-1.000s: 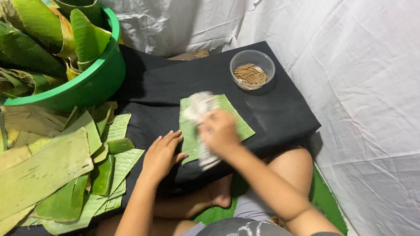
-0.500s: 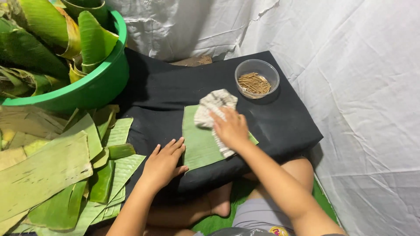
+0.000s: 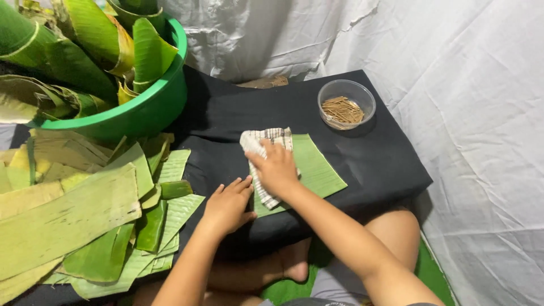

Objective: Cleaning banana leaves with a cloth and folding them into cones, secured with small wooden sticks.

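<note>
Banana leaf piece (image 3: 317, 167) is laid lengthwise away from the body; the right hand (image 3: 277, 169), fingers seemingly curled, presses a checked cloth (image 3: 262, 141) on it, while the left hand (image 3: 229, 204), flat and empty, rests just beside.

Hidden: your right hand (image 3: 277, 167) covers the middle of the cloth (image 3: 266, 153), which covers part of the cut leaf (image 3: 317, 170) | Cut off: green tub (image 3: 141, 110) and its rolled leaves (image 3: 85, 39) at top and left edges; leaf pile (image 3: 68, 215) at left and bottom edges | Too small: you can't tell single sticks apart in the clear bowl (image 3: 347, 103)
</note>
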